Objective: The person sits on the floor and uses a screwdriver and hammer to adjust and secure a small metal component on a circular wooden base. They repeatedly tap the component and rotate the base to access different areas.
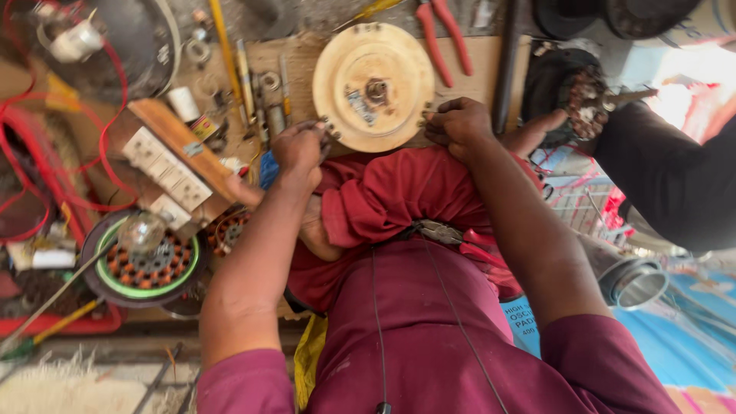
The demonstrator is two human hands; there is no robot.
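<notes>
Maroon cloth of the wearer's shirt and folded trousers (pixel 406 199) fills the lower middle, with a pair of pliers with red handles (pixel 460 238) lying on the lap. Beyond it, a round cream-coloured metal motor cover plate (pixel 373 86) is set on a wooden board (pixel 475 57), just past the knees. Left hand (pixel 297 149) is held at the plate's lower left rim, fingers pressed together in a pinch on something small, seemingly a screw or nut; what exactly is pinched cannot be told. Right hand (pixel 458 123) is closed at the lower right rim, fingertips pinching a small fastener there. Judged from this, rim fasteners are being worked by hand; the step is best done with the plate kept flat and steadied from both sides, each fastener turned straight, not tilted. Listed nearby: a green-rimmed motor stator with copper windings (pixel 146 264), a white switch board on a wooden base (pixel 169 165), red wire loops (pixel 46 153), a second red-handled pliers (pixel 445 31), and another person's dark sleeve (pixel 667 176).
</notes>
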